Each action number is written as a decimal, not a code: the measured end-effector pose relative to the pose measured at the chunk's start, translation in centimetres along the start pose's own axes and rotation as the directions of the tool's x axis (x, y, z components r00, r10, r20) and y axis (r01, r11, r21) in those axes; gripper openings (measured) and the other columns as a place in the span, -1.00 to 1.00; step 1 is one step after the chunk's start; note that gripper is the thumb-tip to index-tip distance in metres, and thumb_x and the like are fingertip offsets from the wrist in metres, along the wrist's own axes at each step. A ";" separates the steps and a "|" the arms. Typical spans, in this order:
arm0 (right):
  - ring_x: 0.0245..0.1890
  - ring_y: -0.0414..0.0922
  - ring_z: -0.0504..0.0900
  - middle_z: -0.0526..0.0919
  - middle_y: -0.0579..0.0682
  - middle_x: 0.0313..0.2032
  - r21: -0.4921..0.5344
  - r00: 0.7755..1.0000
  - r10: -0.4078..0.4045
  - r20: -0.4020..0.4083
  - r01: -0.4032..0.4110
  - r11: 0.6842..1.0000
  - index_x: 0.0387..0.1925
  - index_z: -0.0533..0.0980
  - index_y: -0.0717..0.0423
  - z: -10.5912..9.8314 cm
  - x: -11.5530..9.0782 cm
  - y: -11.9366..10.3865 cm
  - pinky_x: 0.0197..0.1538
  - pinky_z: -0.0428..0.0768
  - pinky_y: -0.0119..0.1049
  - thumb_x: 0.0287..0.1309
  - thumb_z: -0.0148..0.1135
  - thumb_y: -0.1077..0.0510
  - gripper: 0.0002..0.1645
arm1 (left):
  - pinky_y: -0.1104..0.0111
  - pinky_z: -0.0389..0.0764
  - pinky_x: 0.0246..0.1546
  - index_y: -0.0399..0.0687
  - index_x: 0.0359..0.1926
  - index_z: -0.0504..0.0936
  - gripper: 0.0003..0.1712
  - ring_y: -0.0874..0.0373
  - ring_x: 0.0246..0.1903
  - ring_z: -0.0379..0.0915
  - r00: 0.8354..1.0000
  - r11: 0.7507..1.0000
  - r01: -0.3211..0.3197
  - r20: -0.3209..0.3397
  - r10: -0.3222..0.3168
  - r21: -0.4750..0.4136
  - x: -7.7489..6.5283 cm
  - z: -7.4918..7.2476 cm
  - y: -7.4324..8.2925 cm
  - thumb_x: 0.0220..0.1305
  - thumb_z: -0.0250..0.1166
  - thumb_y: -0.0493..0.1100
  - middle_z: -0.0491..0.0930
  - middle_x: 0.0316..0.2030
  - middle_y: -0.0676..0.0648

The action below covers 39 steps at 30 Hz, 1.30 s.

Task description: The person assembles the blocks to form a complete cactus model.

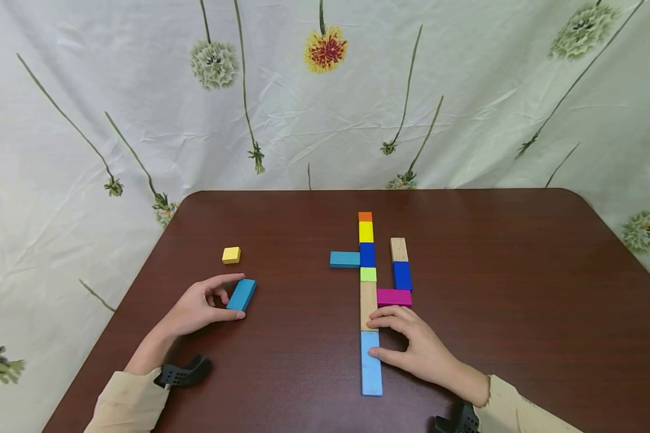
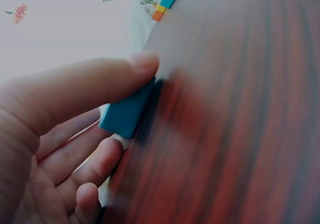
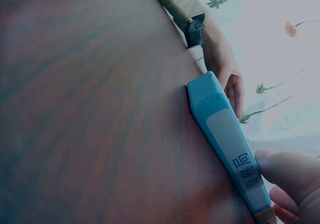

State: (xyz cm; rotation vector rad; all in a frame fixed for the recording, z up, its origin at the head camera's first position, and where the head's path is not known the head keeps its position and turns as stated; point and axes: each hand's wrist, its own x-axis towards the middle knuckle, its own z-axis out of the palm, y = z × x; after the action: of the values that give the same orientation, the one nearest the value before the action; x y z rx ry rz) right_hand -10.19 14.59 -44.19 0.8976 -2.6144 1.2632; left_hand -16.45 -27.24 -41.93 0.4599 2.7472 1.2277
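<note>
At the left of the table, my left hand (image 1: pixel 197 304) pinches a blue rectangular block (image 1: pixel 242 294) by its two ends, thumb near and index finger far. The thumb lies along that block (image 2: pixel 129 109) in the left wrist view. My right hand (image 1: pixel 417 346) rests at a column of blocks, its thumb on the edge of a light blue block (image 1: pixel 371 370) and its fingertips on a plain wooden block (image 1: pixel 368 304). The light blue block (image 3: pixel 222 129) bears printed characters on its side in the right wrist view.
Above the wooden block, the column continues in green (image 1: pixel 368 274), dark blue (image 1: pixel 367 255), yellow and orange. A teal block (image 1: pixel 345 260) juts left; a magenta block (image 1: pixel 394 297) juts right below another dark blue block (image 1: pixel 402 275). A yellow block (image 1: pixel 231 255) lies farther left on the brown table (image 1: pixel 520 288).
</note>
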 end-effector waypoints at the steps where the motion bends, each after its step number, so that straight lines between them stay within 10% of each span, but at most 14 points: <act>1: 0.03 -0.24 0.43 0.51 -0.26 0.00 0.001 1.000 0.001 0.000 -0.001 1.000 -0.08 0.60 -0.14 0.0 0.0 0.0 0.04 0.46 -0.22 -0.01 0.40 -0.13 -0.57 | 0.42 0.34 -0.58 -0.05 0.19 0.48 -0.23 0.18 -0.60 0.27 1.000 1.000 -0.002 -0.016 0.002 0.004 0.1 0.1 0.0 -0.11 0.53 -0.05 0.47 -0.47 -0.02; 39: 0.03 -0.24 0.43 0.50 -0.26 0.00 0.004 1.000 -0.009 0.004 0.009 1.000 -0.07 0.59 -0.13 0.0 0.0 0.1 0.05 0.46 -0.21 0.00 0.39 -0.12 -0.57 | 0.14 0.53 -0.09 -0.15 0.24 0.40 -0.25 -0.05 -0.17 0.48 0.981 0.960 -0.090 -0.190 0.039 -0.266 9.3 6.8 6.4 0.01 0.46 -0.13 0.52 -0.08 -0.19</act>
State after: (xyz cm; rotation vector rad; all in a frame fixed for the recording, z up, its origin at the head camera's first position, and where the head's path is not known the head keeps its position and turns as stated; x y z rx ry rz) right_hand -10.27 14.65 -44.28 0.9125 -2.6090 1.2666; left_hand -22.37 -15.49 -41.46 0.4294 2.6609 1.7171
